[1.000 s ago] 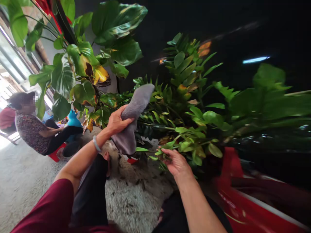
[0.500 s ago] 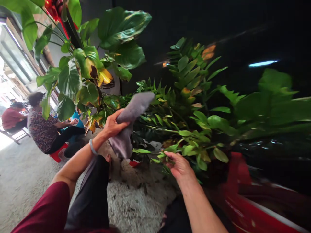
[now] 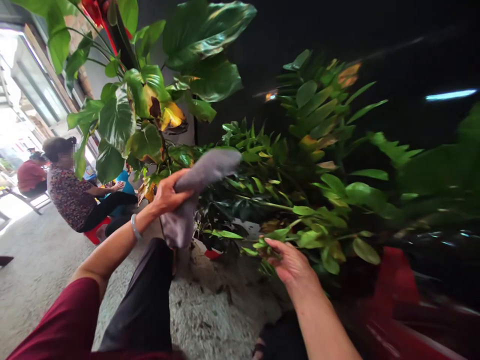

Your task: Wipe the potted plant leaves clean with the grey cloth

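A grey cloth [image 3: 183,215] is gripped in my left hand [image 3: 167,194], between thumb and fingers. One end of it sticks out to the upper right, the rest hangs below the hand. My right hand [image 3: 290,265] is closed on the small leaves near the tip of a low plant stem [image 3: 267,244]. That stem belongs to a leafy green plant [image 3: 315,195] with several long branches and a few yellowed leaves. What lies inside the right fingers is partly hidden.
To the upper left stands a broad-leaved plant [image 3: 116,115] with yellow and brown patches. At far left a person in a patterned top [image 3: 69,195] sits on a red stool [image 3: 96,232], with another person [image 3: 32,177] behind. A blurred red object [image 3: 399,280] is at lower right.
The whole view has shifted, so the plants and the right hand appear further right. Both hands keep their holds; the cloth sits slightly lower and further left in view.
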Available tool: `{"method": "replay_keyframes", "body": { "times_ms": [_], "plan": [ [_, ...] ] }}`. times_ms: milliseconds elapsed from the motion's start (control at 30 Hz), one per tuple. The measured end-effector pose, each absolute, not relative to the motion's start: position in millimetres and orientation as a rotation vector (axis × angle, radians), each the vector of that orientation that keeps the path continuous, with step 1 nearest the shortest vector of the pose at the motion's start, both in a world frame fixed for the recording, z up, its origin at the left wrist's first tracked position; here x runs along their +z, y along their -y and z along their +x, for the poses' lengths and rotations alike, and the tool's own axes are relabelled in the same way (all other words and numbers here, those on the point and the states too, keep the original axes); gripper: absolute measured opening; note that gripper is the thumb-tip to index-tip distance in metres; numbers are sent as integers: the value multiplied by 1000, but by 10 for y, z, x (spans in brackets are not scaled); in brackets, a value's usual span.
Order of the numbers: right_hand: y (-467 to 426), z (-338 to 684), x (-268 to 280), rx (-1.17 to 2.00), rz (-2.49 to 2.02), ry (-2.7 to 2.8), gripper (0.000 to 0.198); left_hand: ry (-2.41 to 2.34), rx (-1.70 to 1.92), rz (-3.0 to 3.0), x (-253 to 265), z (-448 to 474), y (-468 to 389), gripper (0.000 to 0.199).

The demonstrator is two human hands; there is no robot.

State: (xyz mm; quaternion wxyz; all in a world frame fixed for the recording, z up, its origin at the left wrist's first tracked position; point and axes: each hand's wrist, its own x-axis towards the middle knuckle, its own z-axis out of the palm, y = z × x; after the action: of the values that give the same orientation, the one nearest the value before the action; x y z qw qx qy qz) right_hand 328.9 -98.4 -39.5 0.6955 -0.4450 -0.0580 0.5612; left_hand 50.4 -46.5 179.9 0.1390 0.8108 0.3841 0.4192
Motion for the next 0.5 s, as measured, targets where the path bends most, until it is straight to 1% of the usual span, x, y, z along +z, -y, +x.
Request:
{"method": "replay_keyframes", "body": {
  "times_ms": [67, 100, 133, 200, 300, 367, 500],
  "plan": [
    [968, 3273, -383, 1258, -999, 119, 26, -1240, 1417, 2230, 1794, 546, 240, 54],
    [960, 3265, -379, 1258, -1001, 114, 26, -1291, 1453, 2181, 1715, 577, 164, 54],
    [953, 3260, -378, 1256, -1005, 109, 26, -1328, 1438, 2151, 1595, 605, 130, 55],
    [949, 3257, -386, 1246, -1013, 103, 27, -1350, 1297, 2147, 1298, 627, 201, 57],
    [962, 3269, -414, 1227, -1027, 114, 28, -1194, 1081, 2244, 1003, 523, 517, 57],
    [972, 3274, -434, 1217, -1031, 129, 28, -1136, 1105, 2256, 1057, 376, 674, 56],
    [940, 3250, -453, 1182, -1016, 165, 25, -1343, 1446, 2230, 1556, 63, 493, 54]
  ]
}}
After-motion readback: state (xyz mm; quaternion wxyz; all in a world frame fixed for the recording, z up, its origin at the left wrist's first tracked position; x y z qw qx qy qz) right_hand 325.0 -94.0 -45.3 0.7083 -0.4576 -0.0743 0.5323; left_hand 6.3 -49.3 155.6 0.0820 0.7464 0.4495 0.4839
